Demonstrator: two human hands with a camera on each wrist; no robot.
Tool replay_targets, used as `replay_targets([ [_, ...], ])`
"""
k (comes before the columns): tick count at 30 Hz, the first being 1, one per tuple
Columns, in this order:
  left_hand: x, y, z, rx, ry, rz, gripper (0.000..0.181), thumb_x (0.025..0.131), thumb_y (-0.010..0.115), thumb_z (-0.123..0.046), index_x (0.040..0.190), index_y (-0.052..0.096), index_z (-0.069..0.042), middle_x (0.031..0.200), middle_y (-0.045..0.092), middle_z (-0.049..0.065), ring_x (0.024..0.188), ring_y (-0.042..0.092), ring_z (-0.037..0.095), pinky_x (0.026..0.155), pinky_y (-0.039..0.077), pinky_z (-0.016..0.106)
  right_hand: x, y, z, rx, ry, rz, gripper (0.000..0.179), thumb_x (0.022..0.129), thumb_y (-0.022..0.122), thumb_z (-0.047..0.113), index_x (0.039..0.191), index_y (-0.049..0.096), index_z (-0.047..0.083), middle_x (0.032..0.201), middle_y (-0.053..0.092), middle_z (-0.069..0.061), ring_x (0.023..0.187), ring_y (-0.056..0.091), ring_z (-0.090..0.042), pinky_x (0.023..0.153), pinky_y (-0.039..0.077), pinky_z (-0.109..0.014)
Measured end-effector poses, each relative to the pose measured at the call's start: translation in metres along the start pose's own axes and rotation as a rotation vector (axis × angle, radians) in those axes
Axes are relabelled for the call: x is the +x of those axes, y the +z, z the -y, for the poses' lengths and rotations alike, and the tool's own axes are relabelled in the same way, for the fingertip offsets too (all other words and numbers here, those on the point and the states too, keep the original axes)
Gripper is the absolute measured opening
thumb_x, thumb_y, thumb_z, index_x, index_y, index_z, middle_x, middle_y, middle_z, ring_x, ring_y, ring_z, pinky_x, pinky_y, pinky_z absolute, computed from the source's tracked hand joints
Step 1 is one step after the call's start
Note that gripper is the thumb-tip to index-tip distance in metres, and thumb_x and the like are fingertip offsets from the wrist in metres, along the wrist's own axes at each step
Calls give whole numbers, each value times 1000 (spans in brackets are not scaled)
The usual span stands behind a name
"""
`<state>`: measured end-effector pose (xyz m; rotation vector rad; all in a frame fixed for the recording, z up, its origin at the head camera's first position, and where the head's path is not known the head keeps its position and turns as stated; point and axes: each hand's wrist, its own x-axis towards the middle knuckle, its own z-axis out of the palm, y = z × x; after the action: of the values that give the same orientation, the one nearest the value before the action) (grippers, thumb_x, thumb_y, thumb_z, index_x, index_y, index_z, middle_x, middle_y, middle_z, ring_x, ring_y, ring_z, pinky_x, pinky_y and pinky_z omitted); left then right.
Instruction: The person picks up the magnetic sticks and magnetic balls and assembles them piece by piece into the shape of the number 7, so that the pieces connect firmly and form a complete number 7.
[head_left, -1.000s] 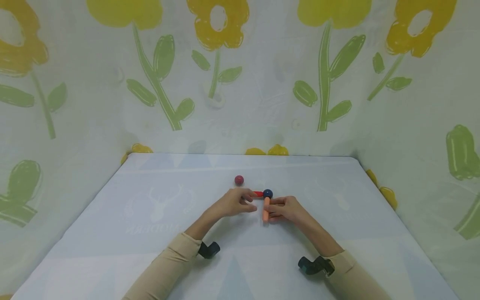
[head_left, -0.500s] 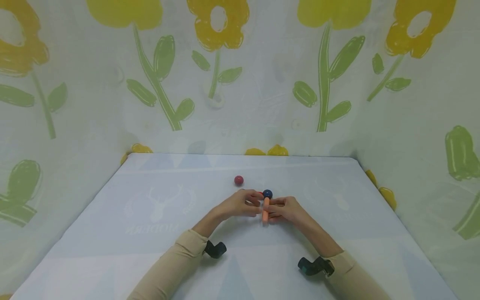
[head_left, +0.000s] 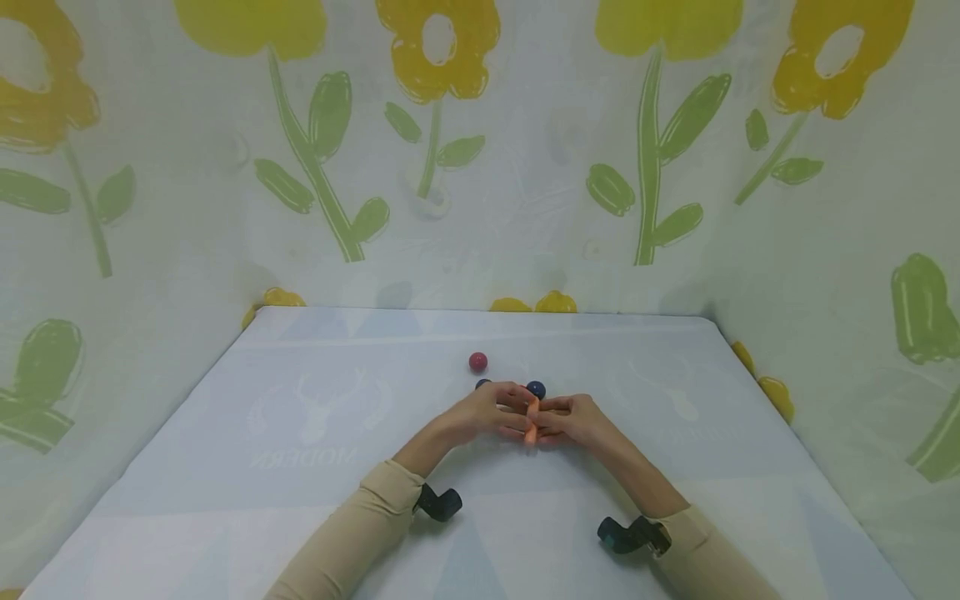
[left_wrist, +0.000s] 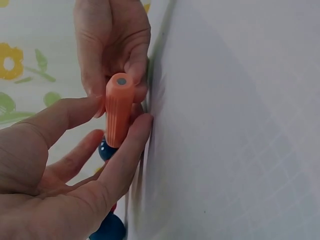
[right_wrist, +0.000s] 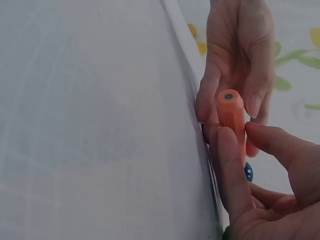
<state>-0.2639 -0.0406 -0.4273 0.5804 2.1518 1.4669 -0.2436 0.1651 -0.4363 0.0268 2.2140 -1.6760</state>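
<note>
An orange magnetic building rod (left_wrist: 119, 112), ridged along its side with a grey dot in its end, is between both hands. My right hand (head_left: 573, 418) pinches it between thumb and fingers. From the other side the fingers of my left hand (head_left: 483, 408) are curved round the same rod, fingertips right at its sides. At the rod's far end sits a dark blue ball (head_left: 536, 389). Another dark blue ball (head_left: 483, 383) peeks out behind the left hand. Between these balls a red rod is almost wholly hidden by the left fingers.
A loose dark red ball (head_left: 477, 362) lies on the white-and-pale-blue tabletop (head_left: 315, 350), beyond the left hand. Flower-printed cloth (head_left: 510, 167) walls the table at the back and sides. Dark wrist cameras (head_left: 439, 503) hang under both cuffs.
My left hand has moved right from beside the red rod to the orange rod, covering the red rod and uncovering a second blue ball. The right hand has stayed in place.
</note>
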Motion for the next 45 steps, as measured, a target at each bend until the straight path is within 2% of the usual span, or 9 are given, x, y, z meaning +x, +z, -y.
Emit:
replay_targets([
  [11, 2, 2, 3, -45, -3, 32, 40, 88, 72, -15, 126, 61, -9, 124, 64, 14, 106, 62, 17, 88, 57, 32, -6, -5, -1, -76, -54, 5, 54, 91, 71, 29, 132, 57, -4, 115, 71, -18, 89, 74, -23, 78, 60, -31],
  [22, 2, 6, 3, -184, -39, 46, 40, 87, 72, -9, 126, 60, -6, 121, 63, 12, 94, 65, 17, 83, 59, 33, -10, -11, 0, -24, -55, 54, 53, 92, 69, 21, 135, 53, -6, 116, 70, -22, 88, 75, -24, 75, 60, -31],
  [30, 2, 6, 1, -191, -59, 48, 40, 87, 72, -8, 126, 60, -6, 121, 63, 10, 95, 64, 16, 82, 59, 32, -13, -16, 1, -37, -54, 61, 52, 91, 70, 21, 133, 55, -6, 109, 73, -19, 83, 75, -23, 74, 60, -32],
  [38, 4, 7, 1, -188, -74, 26, 39, 87, 72, -7, 125, 61, -6, 122, 61, 12, 94, 64, 17, 83, 59, 34, -16, -31, 9, -173, -145, 46, 43, 94, 66, 19, 128, 59, -7, 104, 73, -21, 83, 75, -22, 74, 60, -31],
  [45, 4, 7, 2, -197, -83, 10, 40, 85, 74, -7, 124, 63, -7, 122, 61, 11, 99, 62, 19, 82, 59, 35, -24, -48, 21, -280, -212, -8, 40, 95, 65, 18, 126, 60, -6, 112, 70, -23, 86, 73, -24, 74, 60, -31],
])
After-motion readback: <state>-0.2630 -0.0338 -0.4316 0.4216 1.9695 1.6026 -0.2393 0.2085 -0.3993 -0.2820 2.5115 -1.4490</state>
